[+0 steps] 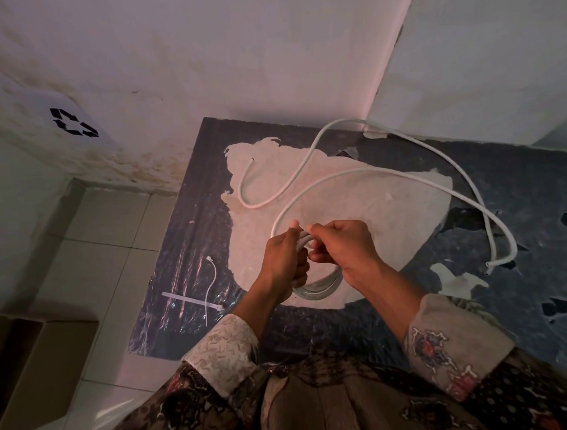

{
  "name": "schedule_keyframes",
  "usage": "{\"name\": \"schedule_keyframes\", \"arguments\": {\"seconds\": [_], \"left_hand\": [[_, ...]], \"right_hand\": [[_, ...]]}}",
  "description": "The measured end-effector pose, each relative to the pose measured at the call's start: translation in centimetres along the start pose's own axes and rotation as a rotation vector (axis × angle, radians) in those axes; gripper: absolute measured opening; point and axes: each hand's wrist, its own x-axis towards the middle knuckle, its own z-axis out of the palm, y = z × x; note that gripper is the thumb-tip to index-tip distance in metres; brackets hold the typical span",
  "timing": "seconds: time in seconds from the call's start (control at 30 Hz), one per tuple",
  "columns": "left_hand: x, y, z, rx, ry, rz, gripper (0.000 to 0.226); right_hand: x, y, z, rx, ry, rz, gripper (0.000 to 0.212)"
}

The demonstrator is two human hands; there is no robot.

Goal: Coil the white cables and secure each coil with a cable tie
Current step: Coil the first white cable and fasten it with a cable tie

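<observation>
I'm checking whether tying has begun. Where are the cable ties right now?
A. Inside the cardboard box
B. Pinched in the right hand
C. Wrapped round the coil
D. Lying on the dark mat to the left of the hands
D: the two cable ties lie crossed on the dark mat, left of the left hand, while both hands grip the coil.

You have a white cable (371, 175) and two white cable ties (201, 299) over a dark blue mat (501, 179) with a worn pale patch; your sleeves (443, 341) are batik-patterned brown.
</observation>
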Motion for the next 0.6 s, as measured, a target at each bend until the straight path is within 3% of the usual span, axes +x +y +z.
{"name": "schedule_keyframes", "arguments": {"seconds": [0.6], "left_hand": [[-0.2,0.1,1.2,0.149,0.033,0.068,0.053]], "right_hand": [[0.2,0.3,0.1,-0.087,0.072,-0.068,0.02]]}}
